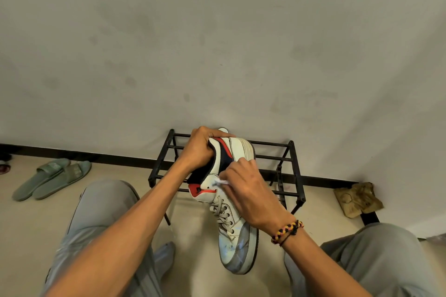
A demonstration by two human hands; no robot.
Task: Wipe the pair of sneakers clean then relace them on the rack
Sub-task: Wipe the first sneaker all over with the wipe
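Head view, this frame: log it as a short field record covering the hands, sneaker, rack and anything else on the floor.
left hand: grips the sneaker's heel collar
right hand: pinches a small white wipe against the sneaker's side
sneaker: white with red and navy, laced, toe toward the camera, held in front of the rack
rack: black metal, against the wall
second sneaker: not clearly visible
floor: green slides at left, crumpled brown cloth at right

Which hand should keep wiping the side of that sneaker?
The right hand, I'd say. It already pinches the small white wipe against the sneaker near the collar, while the left hand grips the heel end, steadying the shoe.
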